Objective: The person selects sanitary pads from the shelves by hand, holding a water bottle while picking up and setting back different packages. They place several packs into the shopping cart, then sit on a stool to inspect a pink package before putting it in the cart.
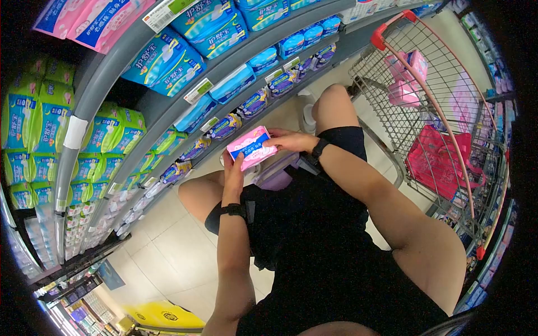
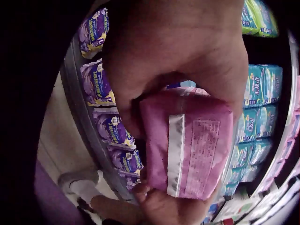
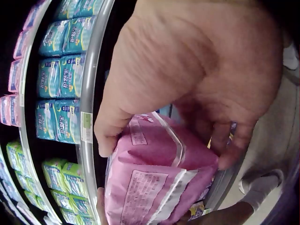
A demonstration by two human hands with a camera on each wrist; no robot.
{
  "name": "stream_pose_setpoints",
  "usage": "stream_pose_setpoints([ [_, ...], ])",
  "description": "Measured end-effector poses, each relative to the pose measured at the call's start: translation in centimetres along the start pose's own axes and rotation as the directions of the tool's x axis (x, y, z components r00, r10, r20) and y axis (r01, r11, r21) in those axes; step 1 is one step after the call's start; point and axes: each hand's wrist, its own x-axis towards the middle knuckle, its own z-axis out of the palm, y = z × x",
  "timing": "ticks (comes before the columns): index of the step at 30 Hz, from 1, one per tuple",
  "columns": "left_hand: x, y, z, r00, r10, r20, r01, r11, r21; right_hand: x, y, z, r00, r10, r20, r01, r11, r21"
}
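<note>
Both hands hold one pink packet of sanitary pads [image 1: 250,148] in front of my knees, beside the shelves. My left hand [image 1: 233,172] grips its near left end, thumb on the printed front. My right hand [image 1: 284,140] holds the opposite end. In the left wrist view, the packet's pink side [image 2: 206,145] shows a silver seal strip and a printed label, with fingers curled round both edges. The right wrist view shows the right thumb on one edge of the packet [image 3: 145,187] and the fingers on the other.
Shelves [image 1: 185,106] hold blue, green and purple packets at my left and ahead. A wire shopping cart [image 1: 431,106] with red trim stands at my right, holding pink packets [image 1: 407,75] and a red bag [image 1: 440,159]. Pale tiled floor [image 1: 168,263] lies below, with a yellow panel [image 1: 162,315] behind.
</note>
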Motion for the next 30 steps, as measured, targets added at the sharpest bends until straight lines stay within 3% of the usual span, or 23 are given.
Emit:
stream_pose_setpoints([
  [5, 0.0, -0.3, -0.5, 0.995, -0.048, 0.085, 0.056, 0.993, -0.099, -0.5, -0.6, 0.3, 0.998, -0.055, 0.034, 0.055, 0.998, -0.004],
  [11, -0.5, 0.4, 0.3, 0.996, -0.052, 0.076, 0.060, 0.992, -0.112, 0.3, 0.6, 0.5, 0.990, -0.130, 0.048, 0.120, 0.980, 0.160],
  [17, 0.0, 0.5, 0.1, 0.998, -0.055, -0.015, 0.057, 0.989, 0.133, -0.2, -0.6, 0.5, 0.975, -0.037, -0.219, -0.003, 0.983, -0.182],
  [20, 0.1, 0.7, 0.3, 0.999, -0.040, -0.027, 0.045, 0.977, 0.207, 0.3, -0.1, -0.1, 0.974, -0.054, -0.220, 0.003, 0.974, -0.225],
  [24, -0.1, 1.0, 0.6, 0.999, -0.031, -0.036, 0.039, 0.974, 0.223, 0.7, 0.3, -0.8, 0.989, -0.040, -0.145, 0.027, 0.995, -0.093],
  [26, 0.1, 0.4, 0.4, 0.999, -0.037, 0.006, 0.035, 0.984, 0.177, 0.6, 0.1, -0.4, 0.992, -0.091, -0.090, 0.092, 0.996, 0.002],
  [30, 0.1, 0.1, 0.3, 0.999, -0.025, 0.035, 0.022, 0.997, 0.072, 0.6, 0.3, -0.5, 0.995, -0.084, -0.049, 0.084, 0.996, -0.006],
])
